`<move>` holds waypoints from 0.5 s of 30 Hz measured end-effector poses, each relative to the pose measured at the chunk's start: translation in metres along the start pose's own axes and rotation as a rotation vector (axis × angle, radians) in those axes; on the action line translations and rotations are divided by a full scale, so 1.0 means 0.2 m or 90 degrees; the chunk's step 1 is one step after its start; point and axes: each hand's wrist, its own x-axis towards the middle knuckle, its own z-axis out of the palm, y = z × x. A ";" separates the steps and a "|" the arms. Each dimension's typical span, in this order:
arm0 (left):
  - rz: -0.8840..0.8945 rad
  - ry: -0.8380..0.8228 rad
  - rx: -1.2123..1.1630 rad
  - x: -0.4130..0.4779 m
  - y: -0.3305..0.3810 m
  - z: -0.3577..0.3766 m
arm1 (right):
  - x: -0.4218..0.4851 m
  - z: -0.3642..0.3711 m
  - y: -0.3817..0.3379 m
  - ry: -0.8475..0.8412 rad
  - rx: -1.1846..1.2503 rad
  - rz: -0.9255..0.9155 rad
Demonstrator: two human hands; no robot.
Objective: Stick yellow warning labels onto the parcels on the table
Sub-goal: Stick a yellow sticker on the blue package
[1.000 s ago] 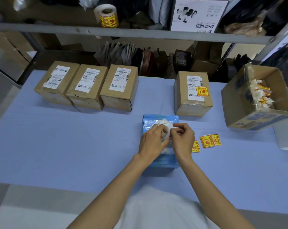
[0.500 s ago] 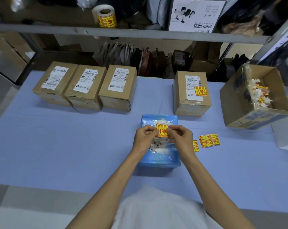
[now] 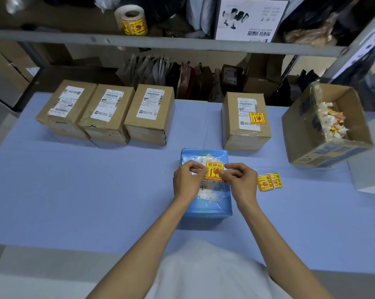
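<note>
Row of three parcels at the table's back left, fourth parcel right of them, wrapped parcel before it under a warning label, loose labels just right, open carton beyond.

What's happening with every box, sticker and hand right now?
Yellow warning label: pinched at both edges.
Left hand: pinches the label's left edge.
Right hand: pinches its right edge.
Blue parcel: lies flat beneath that label.
Three left boxes: no yellow label.
Right box: yellow label stuck on top.
Spare labels: loose on the table.
Open carton: tilted, scraps inside.
</note>
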 end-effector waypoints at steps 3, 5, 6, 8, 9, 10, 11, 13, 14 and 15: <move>-0.023 -0.031 -0.067 0.01 0.01 0.00 | 0.01 -0.03 0.01 -0.006 -0.002 0.007; -0.041 -0.059 -0.076 0.01 0.00 0.00 | 0.02 -0.05 0.01 -0.020 -0.007 0.025; -0.053 -0.068 -0.085 0.00 0.00 0.01 | 0.02 -0.05 0.02 -0.029 -0.010 0.035; -0.071 -0.083 -0.095 0.00 0.00 0.02 | 0.02 -0.06 0.02 -0.042 -0.016 0.049; -0.078 -0.088 -0.093 0.00 -0.01 0.02 | 0.01 -0.05 0.03 -0.045 -0.016 0.053; -0.083 -0.093 -0.093 0.00 -0.01 0.02 | 0.01 -0.06 0.03 -0.046 -0.016 0.055; -0.088 -0.096 -0.091 0.00 -0.01 0.03 | 0.01 -0.05 0.03 -0.046 -0.016 0.057; -0.095 -0.104 -0.087 0.00 -0.01 0.03 | 0.01 -0.05 0.04 -0.045 -0.022 0.057; -0.096 -0.108 -0.084 0.00 -0.01 0.03 | 0.01 -0.05 0.04 -0.044 -0.027 0.056; -0.098 -0.109 -0.081 0.00 -0.02 0.03 | 0.01 -0.05 0.05 -0.043 -0.035 0.054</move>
